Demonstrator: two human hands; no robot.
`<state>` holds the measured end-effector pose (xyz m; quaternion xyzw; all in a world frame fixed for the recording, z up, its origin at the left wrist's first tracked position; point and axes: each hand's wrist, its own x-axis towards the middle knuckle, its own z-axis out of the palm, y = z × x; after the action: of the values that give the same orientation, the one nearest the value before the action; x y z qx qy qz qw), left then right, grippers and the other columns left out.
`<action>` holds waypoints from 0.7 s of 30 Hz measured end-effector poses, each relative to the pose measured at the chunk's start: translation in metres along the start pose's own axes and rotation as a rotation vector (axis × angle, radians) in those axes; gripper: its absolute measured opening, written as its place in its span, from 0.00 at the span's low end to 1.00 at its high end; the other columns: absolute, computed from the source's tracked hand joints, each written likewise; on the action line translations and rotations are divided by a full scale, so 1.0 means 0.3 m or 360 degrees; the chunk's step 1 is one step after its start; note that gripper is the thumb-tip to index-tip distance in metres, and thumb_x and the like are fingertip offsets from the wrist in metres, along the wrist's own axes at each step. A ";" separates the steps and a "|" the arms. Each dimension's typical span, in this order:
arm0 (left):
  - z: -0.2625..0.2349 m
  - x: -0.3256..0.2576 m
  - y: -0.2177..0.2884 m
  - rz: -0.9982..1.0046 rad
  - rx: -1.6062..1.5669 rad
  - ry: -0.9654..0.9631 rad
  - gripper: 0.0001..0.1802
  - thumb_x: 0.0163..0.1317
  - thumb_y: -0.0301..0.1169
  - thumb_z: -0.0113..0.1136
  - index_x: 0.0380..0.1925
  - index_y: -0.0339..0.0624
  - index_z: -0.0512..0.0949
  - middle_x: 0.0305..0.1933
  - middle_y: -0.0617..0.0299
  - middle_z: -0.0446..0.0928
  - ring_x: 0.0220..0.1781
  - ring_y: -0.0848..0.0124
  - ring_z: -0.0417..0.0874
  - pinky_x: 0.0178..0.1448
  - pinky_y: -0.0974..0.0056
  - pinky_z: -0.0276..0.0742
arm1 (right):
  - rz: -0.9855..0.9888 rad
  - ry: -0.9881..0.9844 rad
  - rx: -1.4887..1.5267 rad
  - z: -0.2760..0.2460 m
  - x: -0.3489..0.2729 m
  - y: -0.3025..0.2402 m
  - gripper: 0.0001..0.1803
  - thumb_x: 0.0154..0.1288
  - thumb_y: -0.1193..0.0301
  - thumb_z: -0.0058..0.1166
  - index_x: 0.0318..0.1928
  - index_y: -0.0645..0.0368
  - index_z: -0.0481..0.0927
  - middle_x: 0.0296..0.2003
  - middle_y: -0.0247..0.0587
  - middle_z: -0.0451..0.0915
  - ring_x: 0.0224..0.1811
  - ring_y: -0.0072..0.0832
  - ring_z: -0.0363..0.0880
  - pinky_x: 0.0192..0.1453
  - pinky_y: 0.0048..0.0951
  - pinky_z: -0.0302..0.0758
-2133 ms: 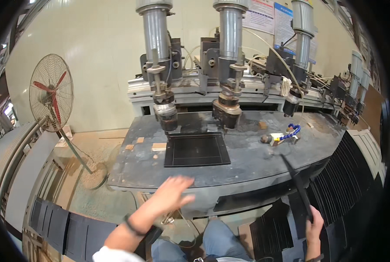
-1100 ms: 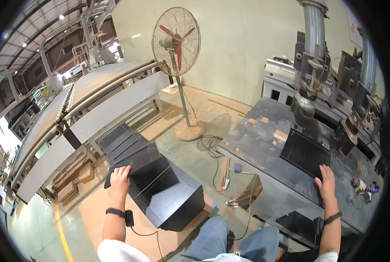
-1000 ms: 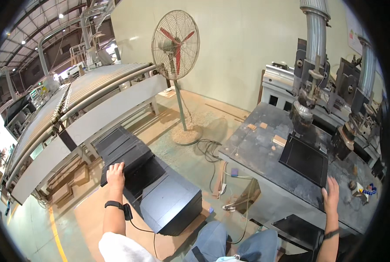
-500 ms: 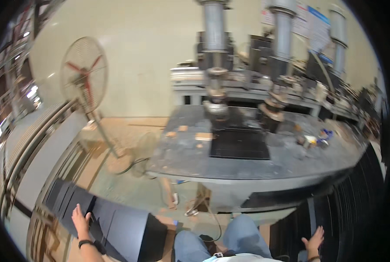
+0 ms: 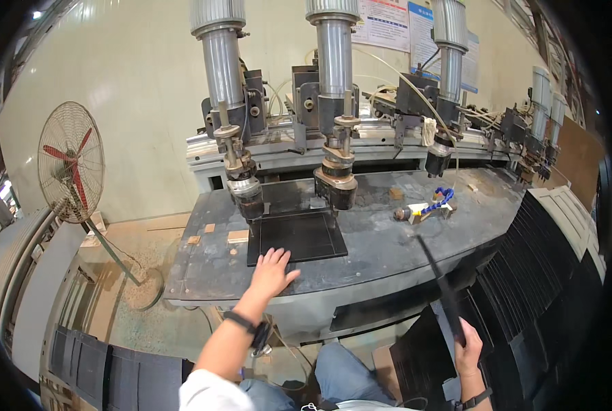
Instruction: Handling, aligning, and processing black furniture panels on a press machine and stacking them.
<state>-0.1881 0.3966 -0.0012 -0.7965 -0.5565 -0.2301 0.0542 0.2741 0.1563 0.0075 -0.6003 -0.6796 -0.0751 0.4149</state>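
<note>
My left hand [image 5: 271, 270] reaches over the worktable [image 5: 388, 250], fingers spread. Its fingertips rest at the near edge of a flat black panel [image 5: 297, 236]. That panel lies under two upright drilling heads, the left one [image 5: 246, 195] and the middle one [image 5: 336, 181]. At the lower right, my right hand [image 5: 468, 346] is closed round another black panel [image 5: 444, 291], seen nearly edge-on and tilted up toward the table. Part of the grip is hidden behind the fingers.
Many black panels [image 5: 539, 253] stand in a row on the right. More dark panels [image 5: 141, 377] lie at the lower left. Small wood blocks [image 5: 238, 237] and a blue coiled hose [image 5: 443, 198] sit on the table. A standing fan [image 5: 71, 164] is at left.
My left hand has gone from the left-hand panels up to the panel on the table. My right hand, open by the right-hand panels before, now grips a panel. The view has swung right.
</note>
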 end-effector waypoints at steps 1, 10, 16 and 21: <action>0.050 0.050 0.002 -0.0143 0.0078 -0.0017 0.38 0.58 0.57 0.55 0.60 0.40 0.68 0.67 0.52 0.64 0.70 0.53 0.59 0.71 0.47 0.53 | -0.0167 0.0022 0.0055 0.017 0.065 -0.034 0.24 0.44 0.87 0.51 0.48 0.65 0.77 0.44 0.52 0.80 0.49 0.47 0.80 0.54 0.38 0.75; -0.034 -0.151 0.174 0.0001 0.0507 -0.0254 0.42 0.53 0.62 0.55 0.57 0.38 0.70 0.57 0.48 0.69 0.63 0.54 0.66 0.71 0.49 0.54 | -0.0990 -0.0107 0.0085 0.438 0.583 -0.249 0.23 0.48 0.82 0.51 0.47 0.52 0.80 0.46 0.36 0.82 0.49 0.37 0.80 0.54 0.38 0.76; -0.306 -0.739 0.095 0.0306 0.0441 0.0251 0.23 0.39 0.31 0.62 0.42 0.48 0.77 0.37 0.62 0.73 0.42 0.64 0.76 0.45 0.62 0.76 | -0.1137 -0.0396 -0.0074 0.813 0.668 -0.268 0.22 0.56 0.66 0.56 0.54 0.50 0.76 0.53 0.38 0.77 0.56 0.37 0.74 0.61 0.42 0.69; -0.668 -1.176 0.102 -0.0139 0.0834 0.0252 0.15 0.44 0.27 0.60 0.36 0.46 0.80 0.34 0.62 0.75 0.36 0.63 0.77 0.38 0.63 0.76 | -0.1070 -0.0729 0.0073 1.004 0.766 -0.297 0.25 0.55 0.60 0.59 0.53 0.54 0.77 0.55 0.41 0.76 0.60 0.40 0.70 0.63 0.39 0.67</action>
<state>-0.3186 0.0127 0.0313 -0.7101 -0.6248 -0.1420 0.2919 0.0680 0.4863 -0.0011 -0.3366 -0.9143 -0.0558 0.2184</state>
